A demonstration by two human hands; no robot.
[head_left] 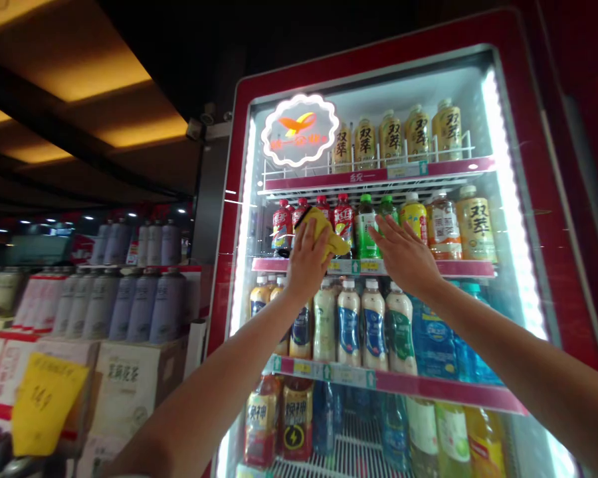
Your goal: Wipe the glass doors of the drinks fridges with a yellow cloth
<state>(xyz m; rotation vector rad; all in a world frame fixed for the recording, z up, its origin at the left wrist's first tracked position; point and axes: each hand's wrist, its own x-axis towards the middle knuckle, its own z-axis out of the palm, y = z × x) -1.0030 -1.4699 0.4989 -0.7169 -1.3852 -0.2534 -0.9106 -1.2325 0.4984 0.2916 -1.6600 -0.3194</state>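
Note:
My left hand [309, 255] presses a yellow cloth [329, 236] with a dark edge against the glass door of a lit drinks cooler [521, 133]. Behind the cloth stand red-capped bottles [282, 222] on the second shelf. To the right, my right hand [406, 255] lies flat toward the glass with its fingers spread and nothing in it, in front of green-capped bottles [366, 229] and a yellow bottle [414, 214]. Both arms are stretched out, covering parts of the lower shelves.
A round glowing sign [299, 130] is at the door's upper left. Left of the cooler, rows of pale bottles [139, 305] stand on cartons [124, 385]. A yellow price card [47, 403] hangs at the lower left.

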